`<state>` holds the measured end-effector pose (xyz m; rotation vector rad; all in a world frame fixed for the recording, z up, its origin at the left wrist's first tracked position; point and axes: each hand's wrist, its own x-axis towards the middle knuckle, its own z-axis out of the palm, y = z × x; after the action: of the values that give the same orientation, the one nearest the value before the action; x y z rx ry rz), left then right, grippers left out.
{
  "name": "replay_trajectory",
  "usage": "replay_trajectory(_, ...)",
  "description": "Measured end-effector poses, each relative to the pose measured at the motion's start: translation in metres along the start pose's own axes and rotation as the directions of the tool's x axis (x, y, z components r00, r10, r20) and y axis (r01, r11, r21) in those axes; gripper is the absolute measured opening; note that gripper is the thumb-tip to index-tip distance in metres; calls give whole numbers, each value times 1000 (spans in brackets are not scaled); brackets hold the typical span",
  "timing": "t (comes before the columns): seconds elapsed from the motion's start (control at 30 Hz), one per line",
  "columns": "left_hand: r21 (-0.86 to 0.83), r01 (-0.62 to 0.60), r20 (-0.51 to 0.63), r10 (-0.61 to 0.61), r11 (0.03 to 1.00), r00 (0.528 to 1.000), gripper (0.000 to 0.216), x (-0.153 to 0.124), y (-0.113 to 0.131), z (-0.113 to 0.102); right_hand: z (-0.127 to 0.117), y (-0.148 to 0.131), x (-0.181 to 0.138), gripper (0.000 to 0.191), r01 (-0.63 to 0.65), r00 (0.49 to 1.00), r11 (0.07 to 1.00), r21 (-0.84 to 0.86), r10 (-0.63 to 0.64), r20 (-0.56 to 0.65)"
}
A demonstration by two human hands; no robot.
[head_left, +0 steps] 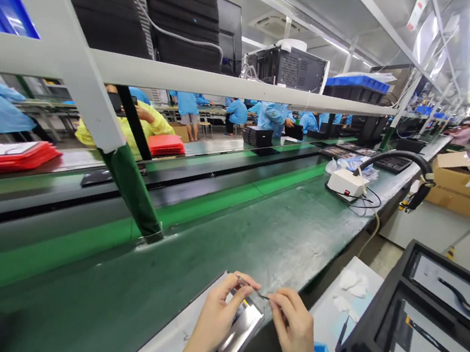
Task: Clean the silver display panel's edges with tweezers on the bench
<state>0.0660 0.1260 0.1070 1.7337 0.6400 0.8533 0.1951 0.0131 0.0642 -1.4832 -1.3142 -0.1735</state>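
Note:
A thin dark strip (259, 294) stretches between my two hands; it is too small to tell its kind. My left hand (220, 310) is closed, thumb and fingers pinching one end of the strip. At the other end, the fingertips of my right hand (293, 331) are pinched together on it. Below my left hand lies a flat silver-edged panel (167, 338) with a pale face, near the front edge of the green bench. My left wrist and forearm cover part of this panel. Blue sleeves show at both wrists.
To the right stands a black foam tray (364, 333) holding flat panels with dark flex cables. A white box (346, 185) with a black hose sits on the bench (225, 240). A slanted post (132, 189) rises at left. Red folders (1, 157) lie beyond the conveyor. Several people work behind.

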Motion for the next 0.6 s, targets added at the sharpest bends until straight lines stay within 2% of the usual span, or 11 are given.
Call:
replay_trajectory(0.27, 29, -31, 6, 30, 999, 1000, 26, -1, 6, 0, -3, -4, 3, 22, 41, 999, 997, -65, -41, -10)
replay_trajectory(0.43, -2, -64, 28, 64, 998, 998, 29, -1, 5, 3, 2, 4, 5, 27, 84, 992, 989, -119, -72, 102)
replay_trajectory(0.6, -46, -132, 20, 133, 990, 991, 27, -5, 6, 4, 4, 8, 14, 38, 124, 969, 988, -88, -102, 225)
